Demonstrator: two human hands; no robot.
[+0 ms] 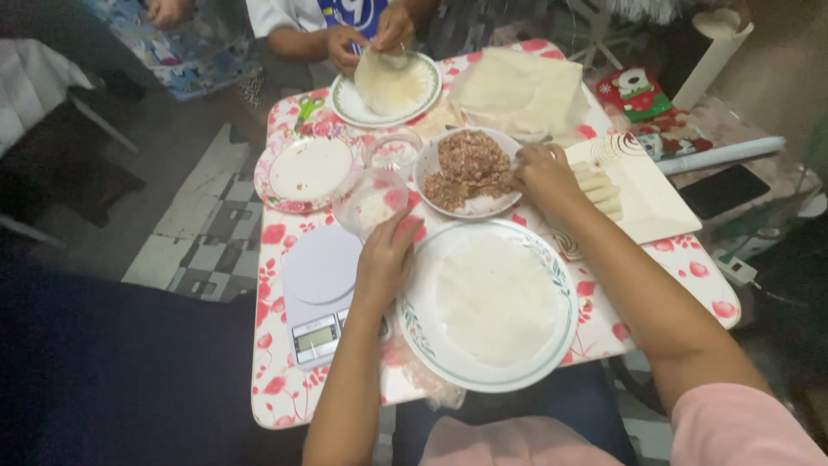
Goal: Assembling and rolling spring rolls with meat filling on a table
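A wrapper [496, 298] lies on the near plate [421, 332], the meat bowl [468, 173] behind it, the scale [317, 293] left.

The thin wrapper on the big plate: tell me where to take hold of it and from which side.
Pinch the wrapper at its near edge, coming from the person's own side. It lies flat and limp on the plate, so peeling from an edge should suit it better than grabbing the middle. The left hand already rests at the plate's rim; the right hand is at the filling bowl.

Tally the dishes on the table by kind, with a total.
Plates: 3 — near plate, far plate, floral plate
Bowls: 2 — meat bowl, clear bowl
Total: 5
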